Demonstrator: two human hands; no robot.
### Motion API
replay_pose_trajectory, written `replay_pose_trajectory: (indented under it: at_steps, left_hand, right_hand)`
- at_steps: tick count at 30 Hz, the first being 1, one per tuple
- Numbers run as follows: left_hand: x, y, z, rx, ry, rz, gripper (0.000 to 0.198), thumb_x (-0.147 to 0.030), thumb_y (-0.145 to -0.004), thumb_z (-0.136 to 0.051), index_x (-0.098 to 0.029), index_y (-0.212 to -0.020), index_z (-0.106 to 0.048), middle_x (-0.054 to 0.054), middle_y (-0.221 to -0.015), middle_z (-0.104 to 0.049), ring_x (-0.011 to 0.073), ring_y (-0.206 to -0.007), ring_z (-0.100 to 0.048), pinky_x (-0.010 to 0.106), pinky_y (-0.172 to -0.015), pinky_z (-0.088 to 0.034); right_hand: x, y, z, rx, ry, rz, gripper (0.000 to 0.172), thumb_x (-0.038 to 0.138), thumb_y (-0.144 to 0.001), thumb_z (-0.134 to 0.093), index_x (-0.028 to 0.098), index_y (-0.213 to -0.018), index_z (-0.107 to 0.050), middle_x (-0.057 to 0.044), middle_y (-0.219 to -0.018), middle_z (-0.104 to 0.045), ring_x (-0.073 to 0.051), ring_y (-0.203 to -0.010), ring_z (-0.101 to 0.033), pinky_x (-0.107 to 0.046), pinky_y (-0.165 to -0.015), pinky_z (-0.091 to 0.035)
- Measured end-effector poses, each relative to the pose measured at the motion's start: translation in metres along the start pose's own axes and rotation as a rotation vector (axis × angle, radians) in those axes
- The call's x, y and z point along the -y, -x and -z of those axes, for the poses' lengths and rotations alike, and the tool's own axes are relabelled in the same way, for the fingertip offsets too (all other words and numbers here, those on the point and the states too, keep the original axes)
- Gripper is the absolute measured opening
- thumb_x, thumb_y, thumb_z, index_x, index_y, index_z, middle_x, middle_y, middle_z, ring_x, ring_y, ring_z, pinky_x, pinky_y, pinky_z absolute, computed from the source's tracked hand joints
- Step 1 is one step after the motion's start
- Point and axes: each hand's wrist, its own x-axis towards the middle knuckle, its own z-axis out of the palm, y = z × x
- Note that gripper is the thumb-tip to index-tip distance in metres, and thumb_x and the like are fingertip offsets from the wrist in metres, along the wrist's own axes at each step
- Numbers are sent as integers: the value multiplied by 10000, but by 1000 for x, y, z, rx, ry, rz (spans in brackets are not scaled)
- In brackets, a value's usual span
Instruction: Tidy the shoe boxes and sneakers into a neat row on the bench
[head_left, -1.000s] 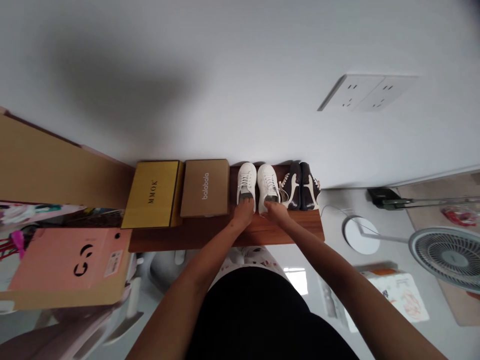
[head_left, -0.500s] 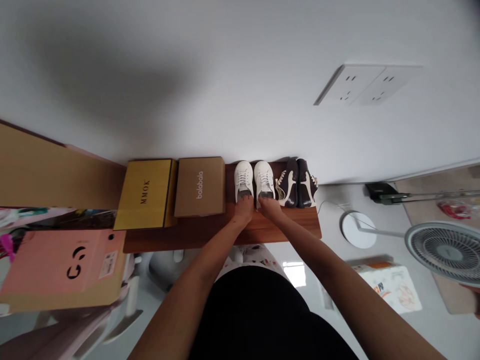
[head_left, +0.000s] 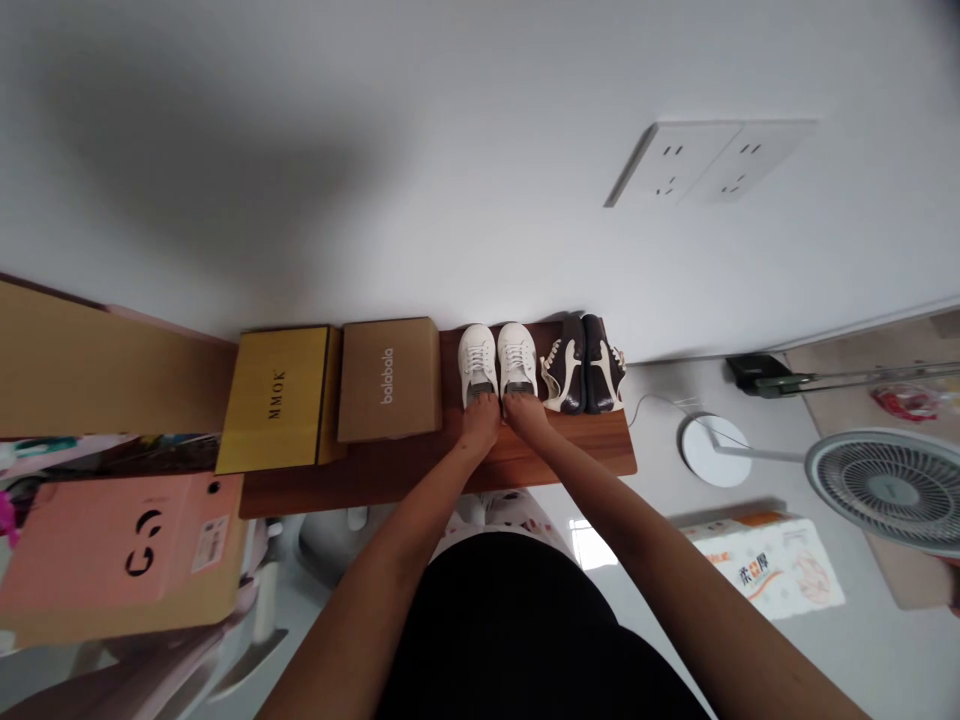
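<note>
A pair of small white lace-up sneakers (head_left: 496, 359) stands side by side on a brown wooden shelf (head_left: 570, 445), toes to the white wall. My left hand (head_left: 480, 421) grips the heel of the left sneaker. My right hand (head_left: 524, 417) grips the heel of the right one. Both arms reach forward from below. Just right of the white pair stands a pair of dark brown shoes with cream trim (head_left: 583, 364), touching them.
Left of the sneakers lie a tan shoebox (head_left: 388, 379) and a yellow shoebox (head_left: 274, 397). A pink box (head_left: 120, 545) sits lower left. On the floor at right are a white lamp base (head_left: 709, 450), a fan (head_left: 885, 490) and a tissue pack (head_left: 765, 575). Wall sockets (head_left: 705, 160) are above.
Both hands have pushed the white sneakers a little further back toward the wall and closer together; the view has drifted slightly to the right.
</note>
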Motion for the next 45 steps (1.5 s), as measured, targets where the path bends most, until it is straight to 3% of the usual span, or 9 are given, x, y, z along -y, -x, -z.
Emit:
replay_pose_trajectory:
  at_steps: [5,8,11,13,18,23,29,36,45]
  left_hand:
    - [-14,12,-2,-112,-28,-147,303,-151,-942,-527,-129,-1242,-567,191,-1242,-596,319,-1228,-546,428,-1086,-411]
    - [-41,12,-21,-90,130,-322,387,-176,-930,-569,-183,-1314,-524,146,-1301,-578,282,-1278,-524,437,-1128,-396]
    - [-77,0,-46,-17,266,-330,520,-173,-901,-615,-169,-1397,-459,161,-1361,-564,270,-1328,-513,428,-1133,-396]
    - [-97,-11,-59,35,275,-242,608,-177,-869,-670,-110,-1424,-432,213,-1367,-567,294,-1335,-520,426,-1117,-401]
    - [-115,-38,-70,167,181,-65,536,-223,-821,-763,-58,-1288,-560,253,-1291,-634,318,-1260,-600,376,-1029,-450]
    - [-113,-45,-61,212,127,-143,369,-246,-844,-752,-119,-1171,-638,198,-1224,-690,309,-1183,-648,369,-979,-482]
    - [-131,-39,-49,198,-15,-328,296,-202,-903,-666,-157,-1193,-622,176,-1226,-687,304,-1200,-639,379,-997,-477]
    - [-152,-28,-40,201,-261,-385,262,-152,-941,-580,-107,-1191,-641,187,-1086,-728,295,-1140,-684,375,-976,-510]
    - [-160,-32,-48,147,-334,-387,321,-49,-974,-410,-34,-1139,-685,216,-1011,-737,285,-1084,-713,376,-942,-544]
  right_hand:
    - [-31,35,-6,-270,-150,-36,308,352,-961,-564,151,-1176,-652,-189,-1209,-639,-312,-1113,-561,-419,-980,-440]
    - [-79,61,-17,-528,-318,-161,373,364,-971,-523,157,-1269,-609,-185,-1225,-621,-323,-1159,-538,-460,-1017,-417]
    - [-135,75,-28,-735,-390,-397,467,414,-946,-531,142,-1326,-550,-205,-1253,-604,-341,-1212,-512,-514,-1031,-407]
    - [-167,75,-33,-710,-425,-511,541,480,-900,-578,123,-1307,-558,-206,-1210,-626,-349,-1203,-524,-516,-1020,-420]
    - [-212,64,-38,-307,-674,-472,456,558,-776,-688,167,-1010,-689,-94,-926,-711,-270,-925,-646,-366,-851,-498]
    - [-219,63,-37,-291,-733,-439,455,607,-772,-691,198,-972,-670,-22,-814,-708,-222,-813,-637,-307,-763,-483]
    - [-215,70,-20,-293,-312,-350,354,569,-850,-673,222,-810,-617,-80,-848,-710,-243,-832,-628,-299,-708,-424]
    - [-201,72,-4,-230,44,-228,191,377,-893,-662,188,-921,-655,-139,-1004,-738,-264,-940,-652,-316,-776,-402]
    - [-187,61,-5,-174,103,-213,211,323,-912,-639,136,-1001,-679,-186,-1076,-733,-273,-997,-648,-329,-806,-394]
